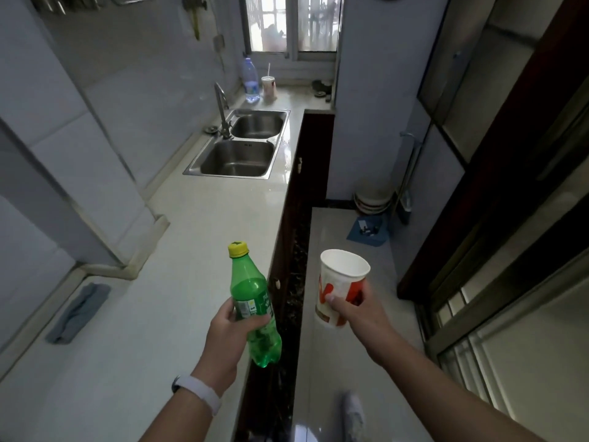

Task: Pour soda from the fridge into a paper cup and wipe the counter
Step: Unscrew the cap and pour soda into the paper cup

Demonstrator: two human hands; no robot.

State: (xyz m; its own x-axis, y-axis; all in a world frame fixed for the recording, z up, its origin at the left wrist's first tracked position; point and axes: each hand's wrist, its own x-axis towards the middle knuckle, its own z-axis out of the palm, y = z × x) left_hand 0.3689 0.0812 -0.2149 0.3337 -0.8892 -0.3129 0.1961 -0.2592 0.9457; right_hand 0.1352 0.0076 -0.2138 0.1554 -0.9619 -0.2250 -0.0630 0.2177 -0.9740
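Left hand (232, 327): fingers wrapped round the soda bottle (251, 295) at the label, mid-body. The bottle is in the air with its long axis near upright, leaning a little. The yellow cap (238, 249) is on, at the top and farthest from the person. The base hangs about over the counter's (191, 218) front edge.

Right hand (353, 311): thumb and fingers clasp the lower half of the paper cup (339, 282). The cup is also in the air, mouth up and tipped slightly away. From what shows of the inside, it looks empty.

Key relation: the bottle is left of the cup at about the same height and apart from it. The cup is out over the floor, not the counter. The bare counter lies left and ahead of both hands, so the left hand is nearer it.

Judgement: with both hands full and the cap on, one item likely has to go down on the counter before pouring.

A grey cloth (78, 312) lies on the counter by the wall, well left of the left hand. The sink (236, 157) is farther along.
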